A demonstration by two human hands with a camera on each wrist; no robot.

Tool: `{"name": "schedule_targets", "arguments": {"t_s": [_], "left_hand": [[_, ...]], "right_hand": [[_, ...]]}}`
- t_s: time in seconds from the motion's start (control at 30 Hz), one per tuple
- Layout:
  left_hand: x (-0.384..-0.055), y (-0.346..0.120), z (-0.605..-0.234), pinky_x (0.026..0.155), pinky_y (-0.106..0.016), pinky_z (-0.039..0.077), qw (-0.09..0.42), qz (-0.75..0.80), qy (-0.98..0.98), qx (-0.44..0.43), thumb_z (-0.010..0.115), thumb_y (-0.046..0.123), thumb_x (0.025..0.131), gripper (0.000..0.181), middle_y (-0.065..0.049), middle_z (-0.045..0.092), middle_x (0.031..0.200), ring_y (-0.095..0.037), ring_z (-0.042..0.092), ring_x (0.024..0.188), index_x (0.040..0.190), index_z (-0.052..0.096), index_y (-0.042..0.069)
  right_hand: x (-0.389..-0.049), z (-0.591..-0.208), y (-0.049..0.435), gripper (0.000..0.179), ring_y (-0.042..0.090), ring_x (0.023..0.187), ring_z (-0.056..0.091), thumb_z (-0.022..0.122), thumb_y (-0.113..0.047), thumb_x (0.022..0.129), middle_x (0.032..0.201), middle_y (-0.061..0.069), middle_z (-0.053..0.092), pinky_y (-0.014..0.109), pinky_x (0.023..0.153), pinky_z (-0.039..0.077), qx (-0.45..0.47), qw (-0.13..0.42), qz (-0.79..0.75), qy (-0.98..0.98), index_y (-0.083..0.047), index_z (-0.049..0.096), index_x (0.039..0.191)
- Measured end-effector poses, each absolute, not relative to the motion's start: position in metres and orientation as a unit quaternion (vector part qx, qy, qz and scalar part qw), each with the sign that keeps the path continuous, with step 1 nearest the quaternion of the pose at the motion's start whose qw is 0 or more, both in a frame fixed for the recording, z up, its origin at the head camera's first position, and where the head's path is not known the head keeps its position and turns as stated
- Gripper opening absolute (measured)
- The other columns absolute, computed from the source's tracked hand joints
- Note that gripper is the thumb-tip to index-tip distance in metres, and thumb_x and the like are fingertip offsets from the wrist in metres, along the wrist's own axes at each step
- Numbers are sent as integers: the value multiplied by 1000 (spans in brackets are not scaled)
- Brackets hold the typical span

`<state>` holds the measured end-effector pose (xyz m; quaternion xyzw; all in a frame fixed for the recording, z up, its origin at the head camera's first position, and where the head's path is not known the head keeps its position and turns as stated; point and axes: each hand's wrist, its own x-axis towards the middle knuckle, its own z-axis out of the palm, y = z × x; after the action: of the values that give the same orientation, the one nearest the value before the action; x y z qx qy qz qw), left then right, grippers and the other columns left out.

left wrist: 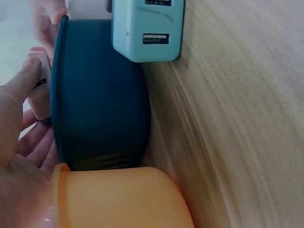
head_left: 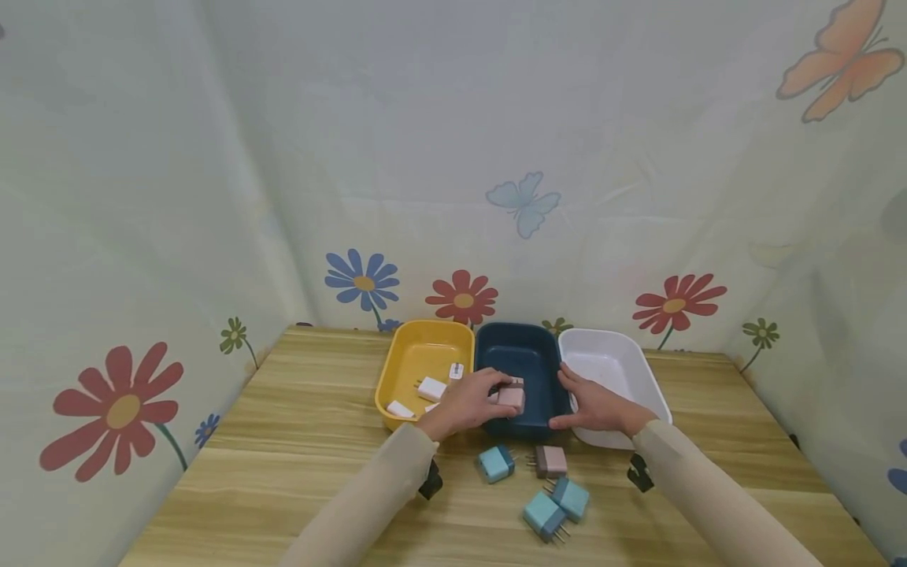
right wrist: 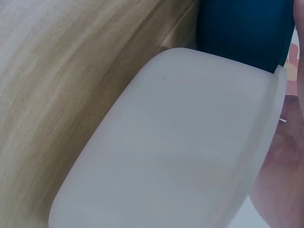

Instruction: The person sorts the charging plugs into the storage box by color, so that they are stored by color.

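My left hand (head_left: 468,398) reaches over the navy bin (head_left: 520,335), its thumb and fingers pinching a pink charger plug (head_left: 512,400). Another pale pink piece shows just behind that plug, partly hidden. In the left wrist view, the thumb presses on the pink plug (left wrist: 40,102) above the navy bin's rim. My right hand (head_left: 598,405) rests with spread fingers at the adjoining rims of the navy bin and the white bin (head_left: 655,386). Several white plugs (head_left: 431,389) lie in the yellow bin (head_left: 386,378), beneath and left of my left wrist.
On the wooden table (head_left: 283,441) in front of the bins are a teal plug (head_left: 495,464), a pink plug (head_left: 551,461) and two touching teal plugs (head_left: 544,516). The three bins stand side by side before a flower-printed curtain (head_left: 425,157).
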<state>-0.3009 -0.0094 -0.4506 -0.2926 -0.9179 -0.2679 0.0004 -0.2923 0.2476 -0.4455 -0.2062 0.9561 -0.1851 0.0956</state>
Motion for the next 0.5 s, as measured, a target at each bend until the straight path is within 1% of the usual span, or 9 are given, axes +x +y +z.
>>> {"name": "schedule_targets", "arguments": {"t_s": [0.3, 0.5], "left_hand": [[-305, -5, -455, 75, -19, 42, -9, -280, -896, -344, 58, 55, 73, 60, 8, 51, 104, -7, 46, 85, 120, 53, 17], [-306, -2, -458, 73, -18, 42, -10, -281, -897, -341, 59, 55, 72, 61, 8, 51, 102, -6, 46, 84, 119, 52, 17]], "right_hand": [[-293, -445, 247, 103, 31, 127, 21, 64, -57, 66, 144, 17, 10, 46, 97, 25, -206, 96, -189, 955, 2, 20, 138], [-294, -445, 248, 103, 32, 127, 22, 65, -57, 66, 144, 17, 10, 46, 97, 26, -206, 98, -192, 955, 3, 20, 137]]}}
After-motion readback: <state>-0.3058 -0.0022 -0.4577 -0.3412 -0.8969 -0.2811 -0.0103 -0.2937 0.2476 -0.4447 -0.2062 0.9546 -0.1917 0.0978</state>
